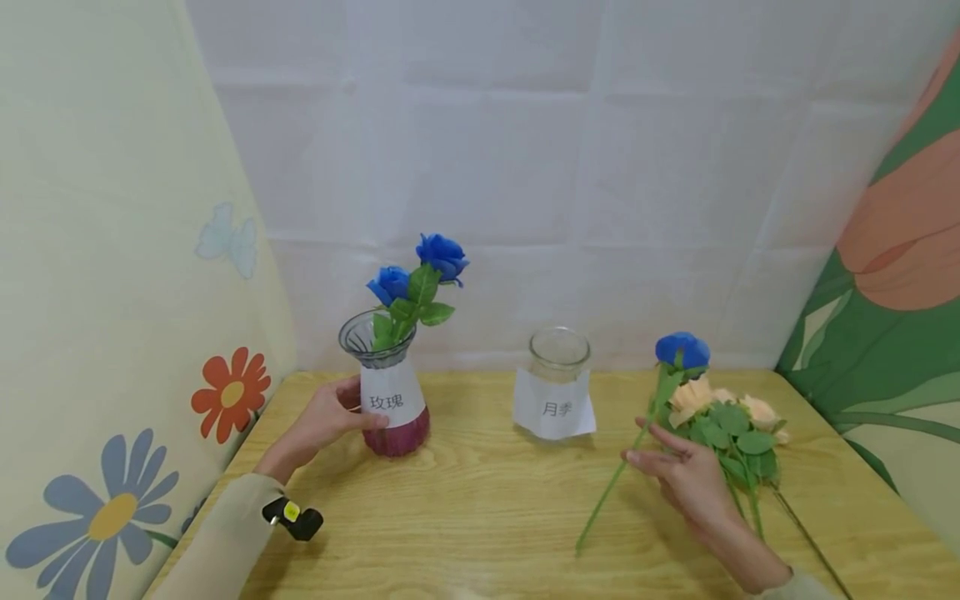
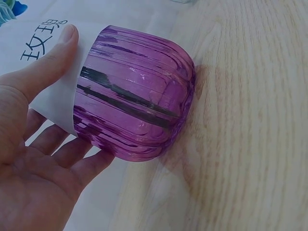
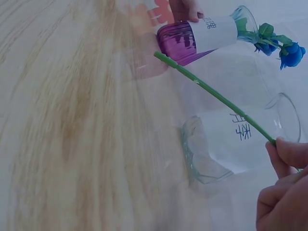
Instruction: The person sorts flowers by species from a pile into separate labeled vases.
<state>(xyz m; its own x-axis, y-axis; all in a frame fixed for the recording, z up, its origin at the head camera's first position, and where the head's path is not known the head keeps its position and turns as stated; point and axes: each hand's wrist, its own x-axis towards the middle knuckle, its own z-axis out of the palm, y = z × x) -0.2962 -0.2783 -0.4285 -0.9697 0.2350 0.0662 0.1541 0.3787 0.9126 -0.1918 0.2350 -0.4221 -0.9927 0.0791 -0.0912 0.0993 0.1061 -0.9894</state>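
My left hand grips a glass vase with a purple base and a white paper label. In the left wrist view, the thumb lies over the label and the fingers curl round the far side of the purple glass. Two blue roses with green leaves stand in this vase. My right hand pinches the green stem of another blue rose between thumb and fingers. Its bloom points up, and the stem's lower end slants down to the left, above the table.
A clear glass vase with a labelled white paper stands at the table's back middle. Peach-coloured flowers with green leaves and stems lie on the wooden table by my right hand. A white cloth hangs behind, with patterned cloths at both sides.
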